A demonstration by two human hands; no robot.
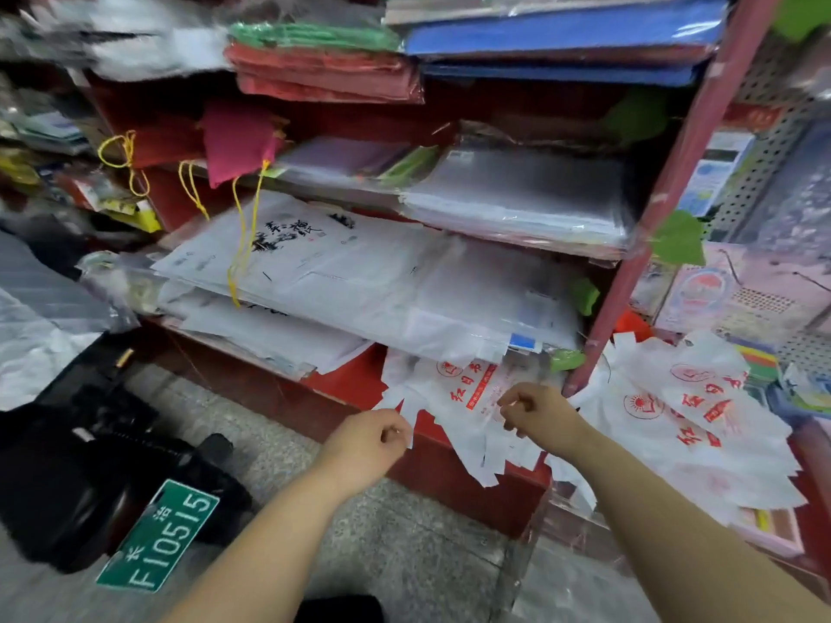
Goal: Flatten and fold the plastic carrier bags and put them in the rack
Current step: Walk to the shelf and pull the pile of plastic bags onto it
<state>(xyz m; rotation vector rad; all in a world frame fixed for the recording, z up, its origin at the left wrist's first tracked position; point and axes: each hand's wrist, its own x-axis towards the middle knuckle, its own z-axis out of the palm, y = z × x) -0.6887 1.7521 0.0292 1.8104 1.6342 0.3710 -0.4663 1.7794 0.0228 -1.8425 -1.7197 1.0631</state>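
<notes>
Left hand (373,438) curls in, pinching a handle strip of the white carrier bag (454,397); right hand (537,413) pinches the same bag beside its red print. The bag lies on the bottom shelf (350,384) of the red rack (672,182), its handles drooping over the front edge. More printed bags (701,411) sprawl just right of the post.

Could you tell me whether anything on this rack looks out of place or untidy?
Yes: the white carrier bags sprawl unfolded across the red bottom ledge, handles hanging over its edge, and a second heap lies loose right of the red post.
</notes>
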